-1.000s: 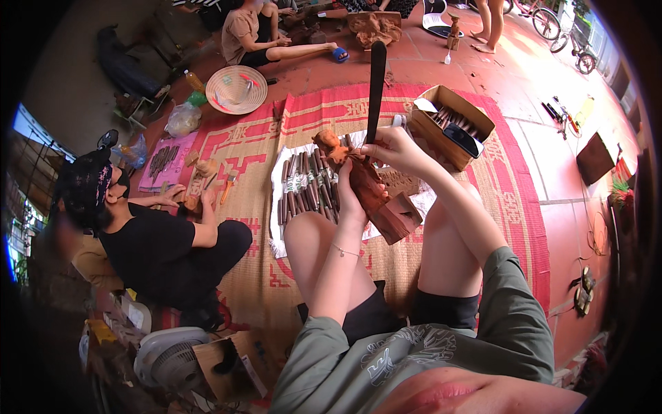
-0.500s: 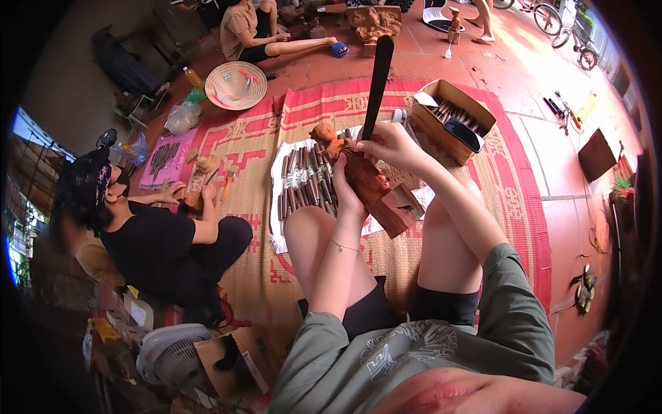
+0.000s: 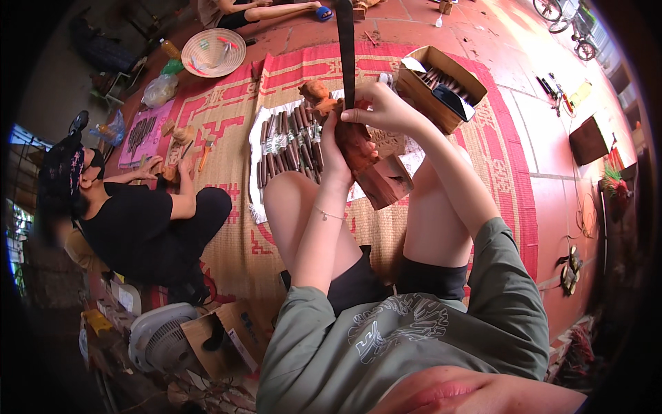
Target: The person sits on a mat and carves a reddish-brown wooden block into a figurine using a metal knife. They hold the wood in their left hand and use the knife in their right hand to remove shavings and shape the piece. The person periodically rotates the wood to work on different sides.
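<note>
My left hand (image 3: pixel 335 157) is closed round a reddish-brown carved wooden figurine (image 3: pixel 358 148) with a squared block base, held tilted above my knees. My right hand (image 3: pixel 380 110) grips a long dark carving tool (image 3: pixel 346 55), its lower end against the figurine and its long part pointing away from me. The working tip is hidden by my fingers and the figurine. Beyond my left knee, several dark-handled carving tools (image 3: pixel 289 141) lie in rows on a white cloth (image 3: pixel 258 172).
A cardboard box (image 3: pixel 412 86) of more tools stands on the red-and-tan mat (image 3: pixel 510 200). At left a co-worker (image 3: pixel 138 214) in black handles a wooden carving (image 3: pixel 181 141). A woven round tray (image 3: pixel 207 62) lies far left; a fan (image 3: pixel 162 338) stands near left.
The view has shifted, so the surroundings sit higher and further left. The dark tool now stands more upright against the figurine. Both hands keep their holds.
</note>
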A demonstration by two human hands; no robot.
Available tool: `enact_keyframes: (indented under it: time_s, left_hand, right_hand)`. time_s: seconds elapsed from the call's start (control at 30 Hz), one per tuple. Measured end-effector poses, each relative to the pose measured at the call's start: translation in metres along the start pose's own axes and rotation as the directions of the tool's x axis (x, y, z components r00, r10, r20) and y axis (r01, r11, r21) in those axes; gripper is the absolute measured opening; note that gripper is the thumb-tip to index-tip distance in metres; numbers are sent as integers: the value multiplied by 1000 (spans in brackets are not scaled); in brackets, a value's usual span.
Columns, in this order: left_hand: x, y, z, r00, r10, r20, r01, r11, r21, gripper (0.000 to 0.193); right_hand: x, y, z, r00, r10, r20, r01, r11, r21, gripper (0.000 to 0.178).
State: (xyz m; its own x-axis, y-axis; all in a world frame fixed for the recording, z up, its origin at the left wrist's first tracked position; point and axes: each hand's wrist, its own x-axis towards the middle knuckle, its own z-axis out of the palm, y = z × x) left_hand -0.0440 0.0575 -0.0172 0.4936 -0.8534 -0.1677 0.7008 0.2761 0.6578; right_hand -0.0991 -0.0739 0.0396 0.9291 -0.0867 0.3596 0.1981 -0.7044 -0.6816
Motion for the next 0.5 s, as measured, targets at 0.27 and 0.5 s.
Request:
enact_keyframes:
  time_s: [0.27,0.5]
  left_hand:
    - [7,-4,-8,999,43,-15,-43,999,-20,55]
    - [8,-5,-4,998,64,2,-64,997,-34,52]
  right_hand:
    - [0,-1,9,998,46,-45,-39,989,141,26]
    - [4,1,10,991,-18,-132,30,995,94,24]
